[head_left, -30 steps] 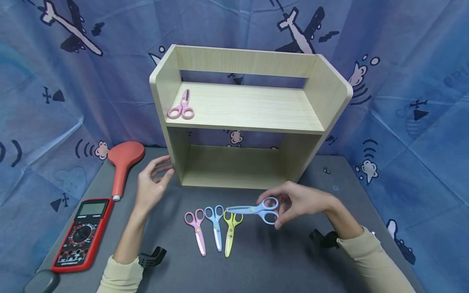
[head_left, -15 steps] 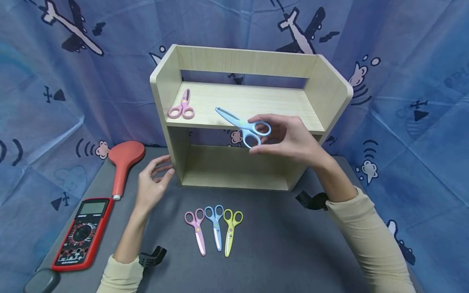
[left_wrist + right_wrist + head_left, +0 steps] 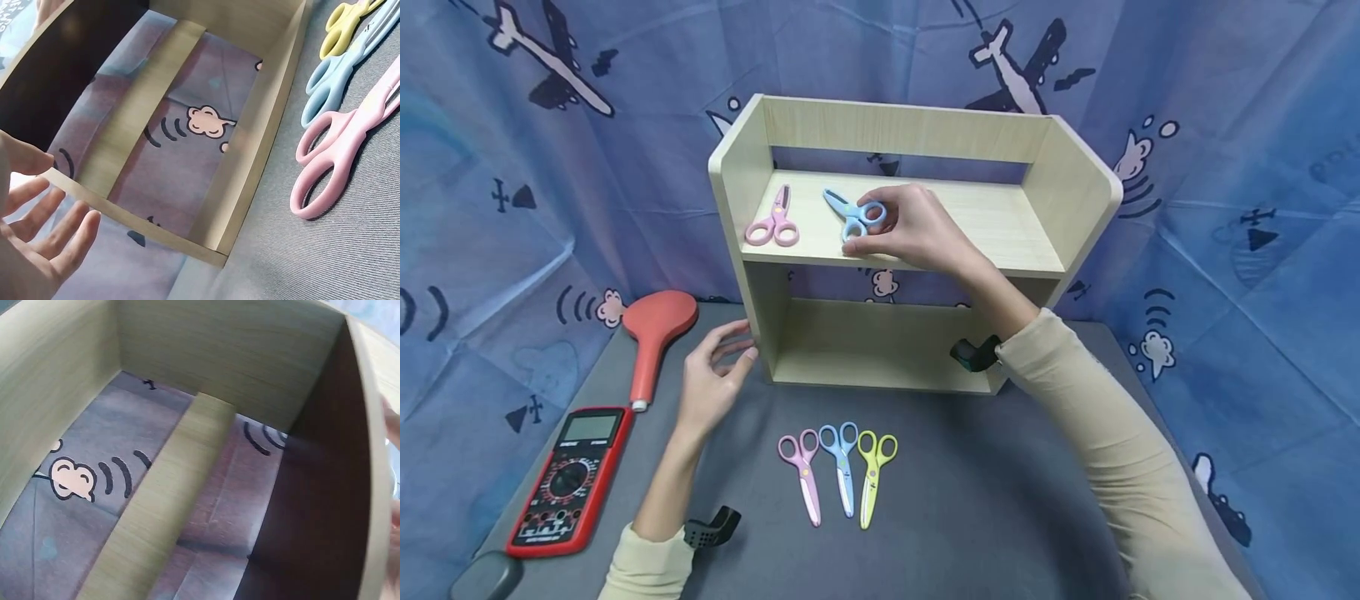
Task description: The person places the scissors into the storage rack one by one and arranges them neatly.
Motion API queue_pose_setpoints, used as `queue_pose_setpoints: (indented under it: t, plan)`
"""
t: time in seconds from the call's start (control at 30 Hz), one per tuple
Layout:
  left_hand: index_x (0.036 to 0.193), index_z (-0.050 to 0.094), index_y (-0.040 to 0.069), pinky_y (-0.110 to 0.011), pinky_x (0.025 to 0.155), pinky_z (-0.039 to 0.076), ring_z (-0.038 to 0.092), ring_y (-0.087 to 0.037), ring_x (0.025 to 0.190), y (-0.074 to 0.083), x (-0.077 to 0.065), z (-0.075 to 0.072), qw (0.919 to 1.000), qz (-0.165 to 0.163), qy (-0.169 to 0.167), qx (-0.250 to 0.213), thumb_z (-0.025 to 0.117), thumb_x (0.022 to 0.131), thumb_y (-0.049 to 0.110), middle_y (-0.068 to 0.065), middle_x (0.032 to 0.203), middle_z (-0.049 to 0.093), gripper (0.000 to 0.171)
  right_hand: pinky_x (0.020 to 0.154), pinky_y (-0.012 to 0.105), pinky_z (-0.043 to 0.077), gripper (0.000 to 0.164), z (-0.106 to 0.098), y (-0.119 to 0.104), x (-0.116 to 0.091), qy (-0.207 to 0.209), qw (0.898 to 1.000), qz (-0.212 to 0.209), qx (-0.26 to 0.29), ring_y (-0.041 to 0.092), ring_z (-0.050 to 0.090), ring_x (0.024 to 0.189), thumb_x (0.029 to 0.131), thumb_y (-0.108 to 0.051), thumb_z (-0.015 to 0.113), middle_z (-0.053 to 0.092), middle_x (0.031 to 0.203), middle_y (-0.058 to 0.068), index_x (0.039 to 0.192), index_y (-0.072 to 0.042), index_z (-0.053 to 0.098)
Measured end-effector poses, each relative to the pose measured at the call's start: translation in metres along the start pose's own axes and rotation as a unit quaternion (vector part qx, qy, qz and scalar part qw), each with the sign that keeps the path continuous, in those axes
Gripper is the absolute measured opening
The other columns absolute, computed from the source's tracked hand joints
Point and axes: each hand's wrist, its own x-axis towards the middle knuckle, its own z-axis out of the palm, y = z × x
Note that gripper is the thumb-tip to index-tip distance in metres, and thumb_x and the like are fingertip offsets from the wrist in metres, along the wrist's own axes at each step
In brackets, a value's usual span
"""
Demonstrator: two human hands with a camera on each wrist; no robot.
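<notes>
My right hand (image 3: pixel 917 225) pinches blue scissors (image 3: pixel 841 203) by their handle loops, low over the upper board of a pale wooden shelf (image 3: pixel 970 212). The blades point to the back left. To their left, pink scissors (image 3: pixel 779 208) lie on that same board. Only a sliver of the right hand (image 3: pixel 394 425) shows in the right wrist view, past the board's edge. My left hand (image 3: pixel 711 379) is at the shelf's left side panel, fingers loosely bent with nothing held. In the left wrist view the left hand's fingertips (image 3: pixel 92 219) are right at the panel's edge.
In front of the shelf, pink scissors (image 3: pixel 805 479), blue scissors (image 3: pixel 843 475) and yellow scissors (image 3: pixel 870 483) lie in a row on the grey table (image 3: pixel 970 517). A red multimeter (image 3: pixel 571 483), a red paddle-shaped object (image 3: pixel 653 333) and a dark grey object (image 3: pixel 486 577) are at the left.
My right hand has carried the blue scissors up from above the table, then left and back over the upper board. The left hand has stayed at the side panel.
</notes>
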Motion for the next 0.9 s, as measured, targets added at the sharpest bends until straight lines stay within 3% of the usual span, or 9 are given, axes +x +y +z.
queue_pose_setpoints:
  t: [0.3,0.53,0.7,0.9]
  plan:
    - [0.145,0.066,0.004,-0.011,0.085,0.058,0.071,-0.023,0.123,-0.001,0.0,0.0,1.0,-0.004,0.002,-0.002,0.071,0.103,0.004,-0.02,0.145,0.068,0.043,0.074,0.029,0.05,0.054,0.023,-0.007,0.011,0.03,0.998,-0.009,-0.056,0.02,0.066,0.087,0.082,-0.044,0.096,0.078,0.099,0.01,0.114,-0.003,0.08]
    - [0.145,0.066,0.003,-0.013,0.085,0.059,0.071,-0.01,0.119,-0.001,0.0,-0.001,1.0,-0.002,0.0,-0.006,0.071,0.103,0.004,-0.021,0.145,0.068,0.043,0.079,0.034,0.056,0.048,0.034,-0.015,0.011,0.051,0.996,-0.023,-0.066,0.023,0.074,0.09,0.085,-0.041,0.094,0.082,0.101,0.012,0.109,-0.001,0.083]
    - [0.145,0.065,0.002,-0.012,0.085,0.059,0.07,-0.005,0.117,-0.002,-0.001,-0.001,0.9999,0.002,-0.003,-0.011,0.071,0.103,0.003,-0.022,0.145,0.068,0.043,0.086,0.037,0.064,0.05,0.031,-0.016,0.007,0.033,0.999,-0.016,-0.034,0.024,0.08,0.097,0.088,-0.037,0.092,0.081,0.117,0.015,0.121,-0.001,0.08]
    - [0.146,0.065,0.003,-0.012,0.085,0.059,0.071,-0.018,0.122,-0.001,0.0,-0.001,1.0,0.0,-0.004,-0.006,0.071,0.103,0.005,-0.022,0.145,0.067,0.043,0.093,0.041,0.063,0.06,0.021,-0.013,-0.017,0.031,0.999,-0.01,0.002,0.028,0.076,0.108,0.089,-0.033,0.091,0.076,0.13,0.017,0.137,-0.001,0.073]
